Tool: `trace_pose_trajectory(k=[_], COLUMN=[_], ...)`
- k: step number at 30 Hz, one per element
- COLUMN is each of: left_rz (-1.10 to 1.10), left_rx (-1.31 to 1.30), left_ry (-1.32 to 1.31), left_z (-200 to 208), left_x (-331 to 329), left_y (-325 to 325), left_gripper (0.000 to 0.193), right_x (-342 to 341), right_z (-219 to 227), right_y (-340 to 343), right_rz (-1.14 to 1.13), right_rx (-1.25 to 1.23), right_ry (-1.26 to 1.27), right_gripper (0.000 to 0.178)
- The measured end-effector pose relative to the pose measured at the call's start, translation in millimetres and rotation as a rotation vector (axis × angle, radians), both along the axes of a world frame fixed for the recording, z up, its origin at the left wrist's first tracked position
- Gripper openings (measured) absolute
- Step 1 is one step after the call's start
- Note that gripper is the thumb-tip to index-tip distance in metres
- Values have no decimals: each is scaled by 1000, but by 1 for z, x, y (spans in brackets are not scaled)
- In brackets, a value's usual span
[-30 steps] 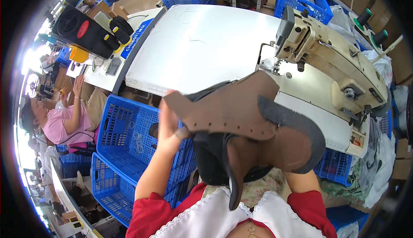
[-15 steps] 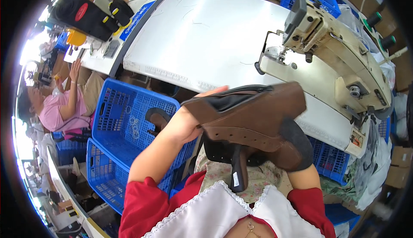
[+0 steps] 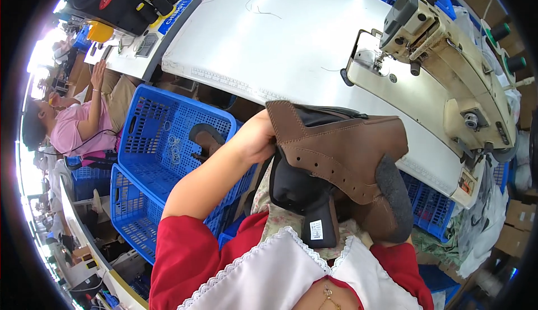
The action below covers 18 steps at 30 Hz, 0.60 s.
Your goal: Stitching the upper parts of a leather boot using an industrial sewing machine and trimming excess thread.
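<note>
I hold a brown boot upper (image 3: 344,150) in front of my chest, close to the table's near edge. It has a row of eyelet holes, a black lining (image 3: 300,186), a zip along its top edge and a grey felt-like patch (image 3: 394,198) on the right. A white label (image 3: 316,230) shows on the tongue-like flap hanging at the bottom. My left hand (image 3: 261,136) is closed on the upper's left edge, its fingertips behind the leather. The upper hides my right hand; only a little of that forearm shows at its lower right.
A sewing machine (image 3: 443,69) stands at the right on the white table (image 3: 252,46). Blue baskets (image 3: 137,181) sit left of me, one holding a brown piece (image 3: 206,140) and pale rings. A person in pink (image 3: 84,120) sits farther left. Cardboard boxes (image 3: 518,220) are at the far right.
The boot upper has turned, bringing its black lining and label more into sight. My left fingers, stretched behind it before, are now curled at its edge. The right forearm is more hidden.
</note>
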<state>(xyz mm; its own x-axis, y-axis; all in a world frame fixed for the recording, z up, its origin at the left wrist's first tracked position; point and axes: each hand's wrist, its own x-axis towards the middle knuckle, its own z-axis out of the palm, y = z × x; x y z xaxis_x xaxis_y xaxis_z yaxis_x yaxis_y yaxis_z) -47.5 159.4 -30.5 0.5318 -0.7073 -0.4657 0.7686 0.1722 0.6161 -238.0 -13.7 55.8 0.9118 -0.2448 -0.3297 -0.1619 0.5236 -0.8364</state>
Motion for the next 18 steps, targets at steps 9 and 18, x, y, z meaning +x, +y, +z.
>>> trace_pose_trajectory(k=[9, 18], left_rz=[19, -88], left_rx=[-181, 82], left_ry=[-41, 32], left_z=[6, 4], left_x=[-14, -17], left_y=[3, -9], left_gripper=[22, 22], right_x=[-2, -2], right_z=[-28, -29], right_y=[-26, -29], right_rz=[488, 433], right_rx=[-1078, -844], right_ry=[28, 29], right_gripper=[57, 58])
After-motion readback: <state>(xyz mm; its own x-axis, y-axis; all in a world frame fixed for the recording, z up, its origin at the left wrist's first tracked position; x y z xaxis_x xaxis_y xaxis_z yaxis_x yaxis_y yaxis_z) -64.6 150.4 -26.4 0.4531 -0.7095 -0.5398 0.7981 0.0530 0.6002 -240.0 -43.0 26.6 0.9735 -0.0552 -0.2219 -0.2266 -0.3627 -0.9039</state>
